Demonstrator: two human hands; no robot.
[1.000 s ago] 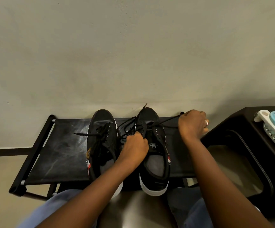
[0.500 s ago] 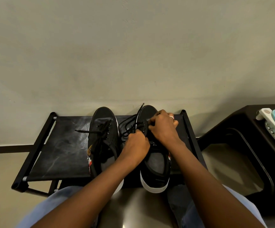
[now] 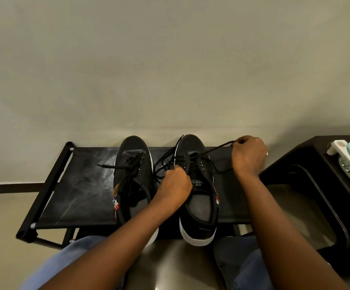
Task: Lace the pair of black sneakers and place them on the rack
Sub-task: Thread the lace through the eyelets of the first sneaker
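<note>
Hands first, from left to right: our left hand [image 3: 175, 186] is closed on the tongue and slack lace of the right sneaker [image 3: 197, 189], which stands toe to the wall on the rack [image 3: 80, 185], beside the left sneaker [image 3: 132, 181]. Our right hand [image 3: 248, 156] pinches the lace end [image 3: 211, 149] and holds it tight, out to the right, across the long axis of the shoe. We judge the next eyelet is nearer to our left hand.

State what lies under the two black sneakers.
Both sneakers, left sneaker and right sneaker, stand on the rack, on its black fabric shelf; their white heels overhang the front edge. The fabric directly beneath them is hidden.
</note>
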